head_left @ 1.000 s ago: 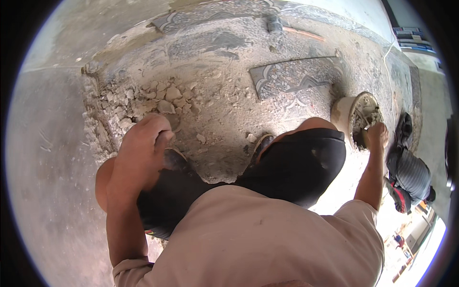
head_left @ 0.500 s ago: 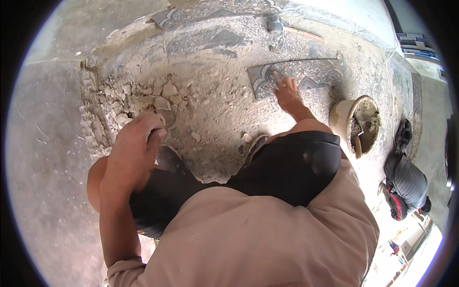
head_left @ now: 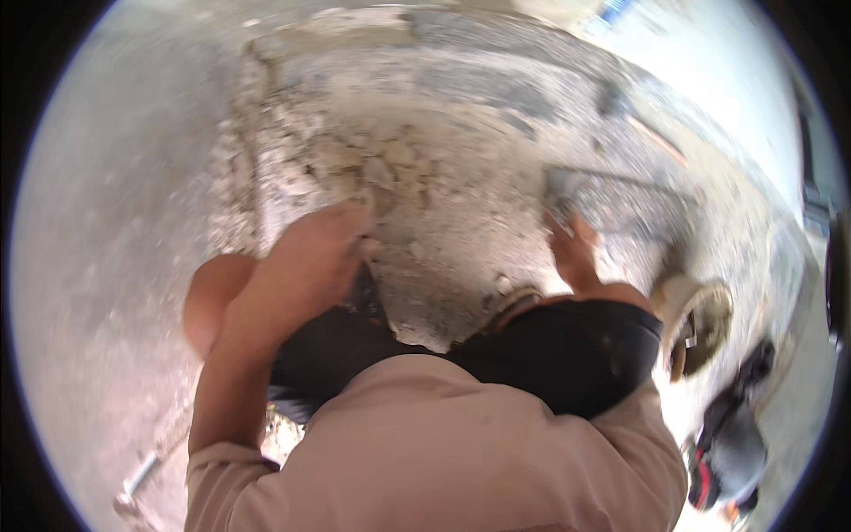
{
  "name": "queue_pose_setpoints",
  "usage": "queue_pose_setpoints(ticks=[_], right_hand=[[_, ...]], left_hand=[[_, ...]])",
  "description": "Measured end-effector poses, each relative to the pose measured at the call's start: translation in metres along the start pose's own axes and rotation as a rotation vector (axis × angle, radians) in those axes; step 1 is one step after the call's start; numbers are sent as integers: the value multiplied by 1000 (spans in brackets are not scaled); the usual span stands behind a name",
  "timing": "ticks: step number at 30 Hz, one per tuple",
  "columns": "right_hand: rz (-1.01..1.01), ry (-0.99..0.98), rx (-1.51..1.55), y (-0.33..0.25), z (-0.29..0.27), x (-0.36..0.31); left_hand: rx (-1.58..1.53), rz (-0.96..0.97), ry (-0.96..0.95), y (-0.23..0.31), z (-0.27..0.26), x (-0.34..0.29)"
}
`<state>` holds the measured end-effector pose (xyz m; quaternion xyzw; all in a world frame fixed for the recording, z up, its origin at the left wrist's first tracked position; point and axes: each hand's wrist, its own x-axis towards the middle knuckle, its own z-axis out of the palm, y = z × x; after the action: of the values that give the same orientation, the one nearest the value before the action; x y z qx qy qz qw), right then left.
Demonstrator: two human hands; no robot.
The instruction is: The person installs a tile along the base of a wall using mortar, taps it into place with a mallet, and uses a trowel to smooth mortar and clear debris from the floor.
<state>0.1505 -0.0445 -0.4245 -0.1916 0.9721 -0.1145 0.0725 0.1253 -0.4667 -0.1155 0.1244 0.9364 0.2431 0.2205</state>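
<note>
My right hand [head_left: 574, 257] is low at the left end of a grey patterned tile [head_left: 625, 202], fingers apart and touching or just beside its lower left corner. The tile lies on rough, mortar-covered ground. My left hand [head_left: 321, 253] is over my left knee, its fingers curled closed. Blur hides whether anything is in them. Beyond that hand lies a heap of broken mortar chunks [head_left: 390, 168].
A mortar-crusted bucket [head_left: 678, 301] with a handled tool inside stands to the right. A hammer-like tool [head_left: 654, 137] lies beyond the tile. Dark cloth items [head_left: 736, 452] lie at lower right. Smooth grey floor [head_left: 124, 248] runs along the left.
The whole view has swung, so the scene sits further right and is blurred. My right hand has slid off the tile's face toward its lower left corner. My left hand stays closed.
</note>
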Motion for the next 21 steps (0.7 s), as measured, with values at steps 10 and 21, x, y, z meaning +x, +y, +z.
queue_pose_setpoints(ticks=[10,21], right_hand=[[556,-122,140,35,-34,-110],[845,16,121,116,-101,-150]], left_hand=[[-41,217,125,-16,6,-3],[-174,372,50,-3,-31,-1]])
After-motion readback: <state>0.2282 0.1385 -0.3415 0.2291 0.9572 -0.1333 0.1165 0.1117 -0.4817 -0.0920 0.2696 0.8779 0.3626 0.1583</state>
